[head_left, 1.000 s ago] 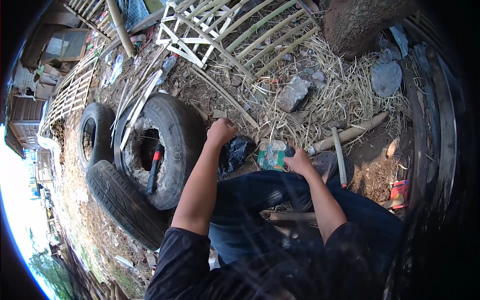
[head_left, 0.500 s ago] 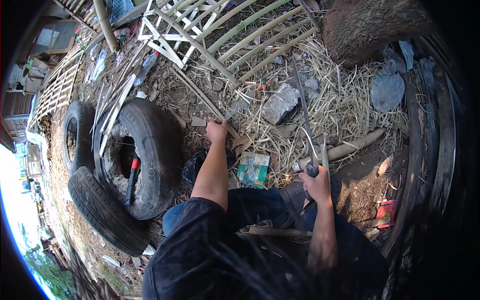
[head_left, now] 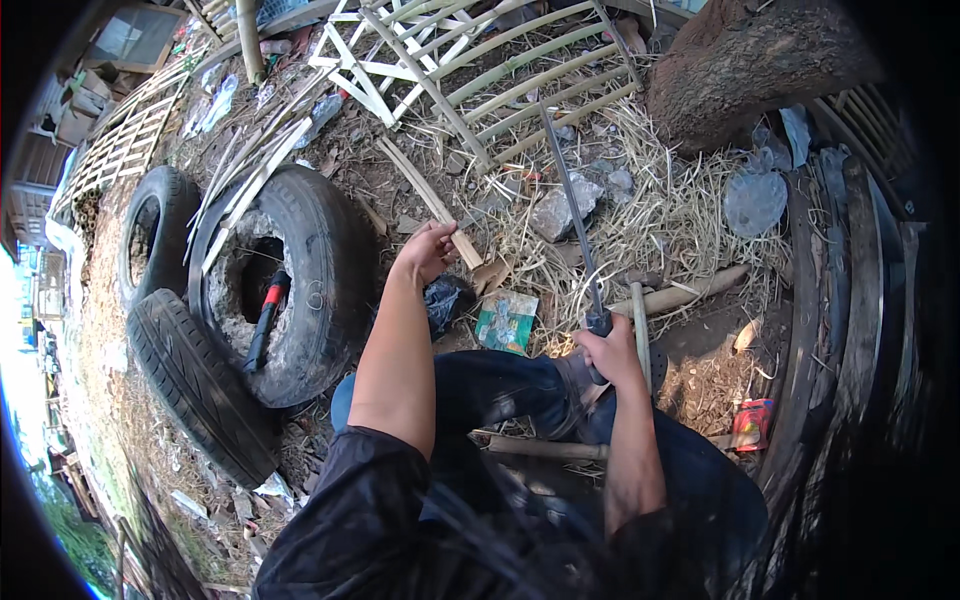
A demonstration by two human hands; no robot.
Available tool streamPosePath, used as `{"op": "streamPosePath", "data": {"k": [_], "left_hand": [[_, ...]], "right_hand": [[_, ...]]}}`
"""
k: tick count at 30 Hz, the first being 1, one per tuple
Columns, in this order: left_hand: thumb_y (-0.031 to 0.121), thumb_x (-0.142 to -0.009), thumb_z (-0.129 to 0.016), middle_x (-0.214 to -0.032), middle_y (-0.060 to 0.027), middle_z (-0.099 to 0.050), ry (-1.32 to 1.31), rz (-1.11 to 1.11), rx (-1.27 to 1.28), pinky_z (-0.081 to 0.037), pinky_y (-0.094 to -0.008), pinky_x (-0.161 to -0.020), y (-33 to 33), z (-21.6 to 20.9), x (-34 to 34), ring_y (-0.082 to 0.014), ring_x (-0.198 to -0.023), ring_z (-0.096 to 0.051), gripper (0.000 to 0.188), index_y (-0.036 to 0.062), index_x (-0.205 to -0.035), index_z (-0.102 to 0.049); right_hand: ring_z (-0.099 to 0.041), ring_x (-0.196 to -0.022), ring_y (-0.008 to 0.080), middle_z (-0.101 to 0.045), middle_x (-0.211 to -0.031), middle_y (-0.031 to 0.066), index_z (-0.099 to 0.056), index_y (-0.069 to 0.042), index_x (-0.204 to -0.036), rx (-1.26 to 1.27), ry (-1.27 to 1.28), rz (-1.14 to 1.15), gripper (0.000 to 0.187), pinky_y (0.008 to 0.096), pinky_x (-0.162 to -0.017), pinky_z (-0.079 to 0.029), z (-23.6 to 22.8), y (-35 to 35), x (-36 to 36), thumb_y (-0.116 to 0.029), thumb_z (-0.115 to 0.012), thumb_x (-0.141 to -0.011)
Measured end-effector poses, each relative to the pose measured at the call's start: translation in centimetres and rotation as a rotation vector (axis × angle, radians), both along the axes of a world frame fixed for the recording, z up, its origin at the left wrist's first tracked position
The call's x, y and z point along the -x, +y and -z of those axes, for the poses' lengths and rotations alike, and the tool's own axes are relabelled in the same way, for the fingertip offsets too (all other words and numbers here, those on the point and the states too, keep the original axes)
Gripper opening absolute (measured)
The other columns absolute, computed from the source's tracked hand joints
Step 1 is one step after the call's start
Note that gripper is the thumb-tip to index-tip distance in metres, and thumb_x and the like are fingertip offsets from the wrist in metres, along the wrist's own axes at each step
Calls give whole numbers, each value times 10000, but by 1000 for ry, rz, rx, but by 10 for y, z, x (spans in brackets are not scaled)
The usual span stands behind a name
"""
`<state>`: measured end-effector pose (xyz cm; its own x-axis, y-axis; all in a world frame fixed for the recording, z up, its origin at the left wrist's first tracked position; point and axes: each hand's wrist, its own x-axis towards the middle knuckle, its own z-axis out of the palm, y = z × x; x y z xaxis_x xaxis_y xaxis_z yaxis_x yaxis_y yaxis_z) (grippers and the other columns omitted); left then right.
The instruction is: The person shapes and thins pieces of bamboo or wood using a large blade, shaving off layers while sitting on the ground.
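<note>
My left hand (head_left: 428, 250) is closed around the near part of a split bamboo strip (head_left: 425, 190), which slants up and left from my fingers. In my right hand (head_left: 614, 352) I grip the dark handle of a machete (head_left: 572, 190). Its long, narrow blade points away from me, tilted slightly left, over a grey rock (head_left: 566, 204) and pale bamboo shavings (head_left: 660, 185). Just right of that hand stands a narrow bamboo piece (head_left: 640, 330). A green and white packet (head_left: 507, 322) lies on the ground between my hands.
Old tyres (head_left: 325, 270) stand at the left, one filled with concrete-like material and holding a red and black tool (head_left: 266, 318). Bamboo lattice (head_left: 520, 70) lies at the far side. A tree trunk (head_left: 750, 70) rises far right. A bamboo pole (head_left: 690, 292) lies right of my right hand.
The machete's blade has swung left, its tip with it. My left hand has turned on the bamboo strip, which now shows more of its broad face. The whole view has shifted slightly.
</note>
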<state>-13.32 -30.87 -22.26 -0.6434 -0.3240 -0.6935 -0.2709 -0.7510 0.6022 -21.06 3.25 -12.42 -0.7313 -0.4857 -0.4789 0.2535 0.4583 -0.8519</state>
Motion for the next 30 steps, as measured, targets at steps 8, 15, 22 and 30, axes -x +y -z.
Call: {"op": "streamPosePath", "data": {"k": [8, 15, 22, 30], "left_hand": [[68, -818, -692, -792, 24, -602, 305, 144, 106, -370, -244, -602, 146, -87, -25, -82, -727, -540, 228, 133, -731, -491], [26, -799, -716, -759, 7, -600, 442, 636, 223, -491, -251, -716, 217, -125, -42, -79, -746, -588, 220, 90, -749, -511], [65, -816, -713, -721, 42, -566, 408, 678, 300, -470, -219, -673, 251, -151, -33, -49, -704, -552, 173, 70, -747, -554], [164, -877, -665, -703, 55, -554, 362, 651, 672, -350, -189, -534, 272, -166, -20, -6, -611, -428, 156, 25, -823, -620]], "right_hand": [[-546, -509, 100, -583, -580, 24, -605, -18, -737, 186, 130, -57, 231, 268, -495, -426, -40, 5, -13, -210, -733, -756], [-554, -573, 97, -595, -626, 4, -613, -37, -718, 304, 189, 55, 246, 276, -562, -451, -38, 44, -17, -225, -769, -738], [-464, -587, 48, -499, -656, -50, -510, -83, -682, 628, 78, 158, 268, 243, -536, -390, -47, 61, -14, -81, -776, -708], [-432, -570, 43, -476, -616, -51, -487, -74, -648, 577, 201, 130, 287, 232, -528, -360, -60, 84, 1, -50, -769, -694]]}}
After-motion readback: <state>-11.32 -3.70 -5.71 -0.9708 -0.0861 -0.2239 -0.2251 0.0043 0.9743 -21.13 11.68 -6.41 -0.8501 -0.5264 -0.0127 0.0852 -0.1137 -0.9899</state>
